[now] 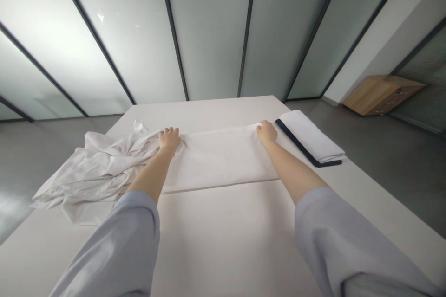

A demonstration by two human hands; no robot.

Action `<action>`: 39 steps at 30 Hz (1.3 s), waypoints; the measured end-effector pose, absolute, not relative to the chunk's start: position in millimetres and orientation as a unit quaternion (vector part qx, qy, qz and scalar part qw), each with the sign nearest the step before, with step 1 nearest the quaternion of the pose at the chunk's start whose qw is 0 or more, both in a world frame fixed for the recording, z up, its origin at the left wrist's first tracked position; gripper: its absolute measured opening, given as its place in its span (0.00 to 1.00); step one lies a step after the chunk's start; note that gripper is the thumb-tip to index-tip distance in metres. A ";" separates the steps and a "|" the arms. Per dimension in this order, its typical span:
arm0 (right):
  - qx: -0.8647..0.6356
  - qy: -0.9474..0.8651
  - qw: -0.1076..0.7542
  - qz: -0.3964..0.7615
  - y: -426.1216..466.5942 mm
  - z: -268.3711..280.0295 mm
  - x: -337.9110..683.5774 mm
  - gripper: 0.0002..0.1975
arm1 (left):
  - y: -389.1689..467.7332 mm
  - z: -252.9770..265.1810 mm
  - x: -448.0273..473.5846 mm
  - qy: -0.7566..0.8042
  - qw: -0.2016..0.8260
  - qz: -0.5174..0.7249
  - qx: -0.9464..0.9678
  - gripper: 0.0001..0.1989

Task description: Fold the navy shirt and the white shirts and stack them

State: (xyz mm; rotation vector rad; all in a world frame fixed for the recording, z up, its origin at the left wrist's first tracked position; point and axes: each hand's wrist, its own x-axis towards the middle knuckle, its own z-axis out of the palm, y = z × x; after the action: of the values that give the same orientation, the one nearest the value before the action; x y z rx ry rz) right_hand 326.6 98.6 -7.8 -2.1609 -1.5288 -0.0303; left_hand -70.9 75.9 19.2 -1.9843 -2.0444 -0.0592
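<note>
A white cloth [219,158] is spread flat in a folded band across the middle of the table. My left hand [169,139] is closed on the far edge of this cloth, where the flat part meets a crumpled heap of white fabric [108,164]. The heap seems to be part of the same cloth. At the far right corner of the flat band, my right hand [267,133] pinches the edge, its fingertips partly hidden. Just right of it lies a folded white cloth [310,134] on top of a folded dark cloth [299,145].
Everything rests on a white table [230,236]; the heap hangs toward its left edge. Frosted glass panels [212,32] with dark frames stand beyond the table. A wooden cabinet [379,95] is on the grey floor at the far right.
</note>
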 end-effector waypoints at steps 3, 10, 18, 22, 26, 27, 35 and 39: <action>-0.766 -0.598 0.228 -0.059 91.9 -13.7 320.9 0.30 | 67.8 27.7 -76.8 -0.755 0.174 -0.145 -0.616 0.22; -0.626 -0.770 0.126 -0.024 37.7 -8.6 264.3 0.30 | 34.6 21.0 -27.2 -0.658 0.065 -0.098 -0.744 0.19; -0.606 -0.792 0.027 0.072 -18.2 -35.6 232.7 0.32 | 11.3 -38.5 -0.2 -0.665 0.000 -0.019 -0.746 0.36; -0.608 -0.790 0.029 0.066 -24.4 -38.2 238.1 0.33 | 26.9 -32.7 -23.5 -0.712 -0.018 -0.015 -0.702 0.38; -0.607 -0.792 0.024 0.067 -27.9 -37.3 238.9 0.33 | 36.4 -25.5 -40.9 -0.775 -0.031 -0.012 -0.631 0.37; -0.608 -0.791 0.023 0.067 -29.5 -37.4 238.7 0.33 | 35.8 -25.3 -42.2 -0.776 -0.024 -0.014 -0.630 0.37; -0.595 -0.801 0.020 0.059 -55.1 -34.6 245.7 0.32 | 11.7 -31.9 -40.5 -0.716 0.001 -0.009 -0.698 0.35; -0.569 -0.817 0.035 0.092 -34.6 -18.8 274.1 0.26 | 13.3 -29.5 -49.3 -0.754 -0.017 -0.049 -0.655 0.39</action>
State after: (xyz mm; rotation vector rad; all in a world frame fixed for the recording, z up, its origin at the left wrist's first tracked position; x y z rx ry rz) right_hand 274.1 -34.6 -18.8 -1.7475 -2.5105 0.2829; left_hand -49.3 13.3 -29.5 -2.0805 -2.3931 -0.1554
